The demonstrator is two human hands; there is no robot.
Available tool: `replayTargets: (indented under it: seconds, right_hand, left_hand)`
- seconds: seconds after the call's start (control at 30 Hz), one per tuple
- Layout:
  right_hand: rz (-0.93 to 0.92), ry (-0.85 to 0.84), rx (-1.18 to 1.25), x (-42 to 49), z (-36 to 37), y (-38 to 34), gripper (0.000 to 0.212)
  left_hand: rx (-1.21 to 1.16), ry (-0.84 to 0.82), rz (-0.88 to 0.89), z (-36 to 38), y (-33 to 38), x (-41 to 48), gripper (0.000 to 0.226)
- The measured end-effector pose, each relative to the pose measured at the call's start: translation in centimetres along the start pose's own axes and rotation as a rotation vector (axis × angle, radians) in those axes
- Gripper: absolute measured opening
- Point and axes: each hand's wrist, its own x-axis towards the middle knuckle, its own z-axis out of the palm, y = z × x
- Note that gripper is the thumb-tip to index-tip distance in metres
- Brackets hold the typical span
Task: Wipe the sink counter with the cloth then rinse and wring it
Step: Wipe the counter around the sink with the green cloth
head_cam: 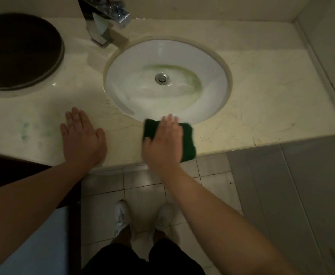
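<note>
A dark green cloth (188, 139) lies folded flat on the cream marble counter (261, 108), at its front edge just below the sink. My right hand (163, 141) presses on the cloth with straight fingers, covering its left half. My left hand (82, 135) rests flat on the counter to the left, palm down, holding nothing. The white oval sink (135, 76) has a greenish stain around its metal drain (162, 78). A chrome faucet (103, 22) stands behind the sink at the upper left.
A round dark lid or tray (18, 50) sits on the counter's far left. Faint green smears (26, 132) mark the counter left of my left hand. A wall edge (317, 62) bounds the counter on the right. Tiled floor and my white shoes (143, 217) are below.
</note>
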Motion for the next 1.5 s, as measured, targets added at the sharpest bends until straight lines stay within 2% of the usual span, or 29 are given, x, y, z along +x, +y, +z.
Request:
replayTargets:
  seconds: [0.17,0.23,0.3,0.37,0.43,0.5,0.7,0.93,1.03,1.13,1.23,1.4,1.43,1.5]
  right_hand:
    - [-0.256,-0.141,0.283,0.4,0.2,-5.9,0.070]
    - [-0.340,-0.108,0.401,0.9,-0.5,-5.0,0.062]
    - [-0.242,0.005,0.441,1.2,-0.6,-2.3,0.059]
    - [-0.140,0.055,0.390,1.1,-0.4,1.0,0.062]
    - [-0.094,0.076,0.310,0.7,0.0,2.7,0.059]
    - [-0.078,0.088,0.272,0.5,0.3,2.6,0.059]
    - [-0.154,0.064,0.258,0.1,0.7,-1.6,0.061]
    - [-0.336,0.029,0.151,0.8,2.3,-8.2,0.059]
    - [-0.337,0.051,0.059,0.9,2.9,-9.3,0.056]
    - [-0.326,0.066,0.010,0.8,3.2,-9.4,0.059]
    - [-0.313,0.071,0.014,0.8,3.1,-9.6,0.060]
    - [-0.311,0.057,-0.013,0.9,3.2,-9.7,0.061]
    - [-0.313,0.060,-0.009,0.9,3.1,-9.7,0.061]
    - [-0.310,0.060,0.016,0.8,3.2,-9.7,0.060]
  left_hand:
    - [-0.100,-0.029,-0.029,-0.3,-0.3,0.5,0.065]
    - [-0.221,-0.054,-0.108,-1.0,0.3,0.1,0.064]
    - [-0.307,-0.042,-0.090,-1.8,2.7,-1.1,0.066]
    - [-0.377,-0.085,0.069,-2.2,6.9,-2.5,0.065]
    - [-0.295,-0.166,0.236,-1.6,10.7,-3.6,0.063]
    - [-0.153,-0.176,0.308,-0.6,11.8,-4.2,0.067]
    - [-0.025,-0.174,0.423,-0.6,7.2,-3.0,0.069]
    - [0.095,-0.201,0.431,-2.4,-1.0,0.2,0.067]
    - [0.113,-0.200,0.381,-3.4,-4.3,2.1,0.068]
    - [0.110,-0.181,0.231,-4.2,-7.1,4.0,0.069]
    - [0.101,-0.153,0.184,-4.1,-5.3,4.8,0.070]
    - [0.065,-0.175,0.485,-3.8,-2.5,6.2,0.067]
    - [0.058,-0.160,0.484,-3.8,-3.0,6.5,0.067]
    - [0.068,-0.140,0.366,-3.9,-4.8,6.8,0.068]
